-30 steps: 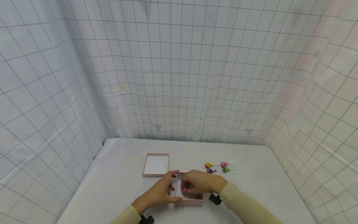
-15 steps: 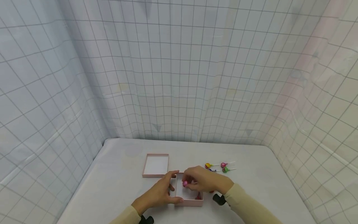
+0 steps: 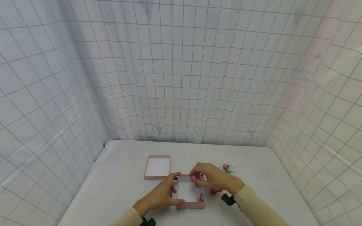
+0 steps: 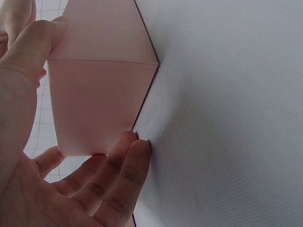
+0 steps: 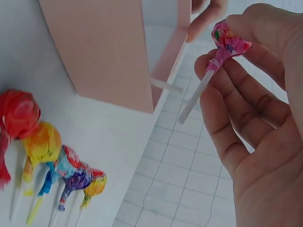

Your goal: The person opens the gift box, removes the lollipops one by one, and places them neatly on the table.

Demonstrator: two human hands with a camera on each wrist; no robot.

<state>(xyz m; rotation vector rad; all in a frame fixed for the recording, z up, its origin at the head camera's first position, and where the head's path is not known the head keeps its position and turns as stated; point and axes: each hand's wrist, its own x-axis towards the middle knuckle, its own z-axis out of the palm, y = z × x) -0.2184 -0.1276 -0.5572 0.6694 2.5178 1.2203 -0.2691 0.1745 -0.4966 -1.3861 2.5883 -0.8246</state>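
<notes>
My left hand holds the open pink box at its left end, thumb at the near wall and fingers along the left side and far corner. With thumb and fingers, my right hand pinches a lollipop in a pink wrapper over the far right part of the box. Its white stick slants down in the right wrist view. Inside the box, another pink lollipop lies along the right wall, head in the near corner.
A shallow pink lid with a white inside lies behind and left of the box. Right of the box are a red lollipop, a yellow lollipop and several others. A pink lollipop and a green one lie farther back.
My right hand has risen from inside the box and moved right and away, carrying the pink lollipop. The lollipop in the near corner shows more fully. My left hand stays put.
</notes>
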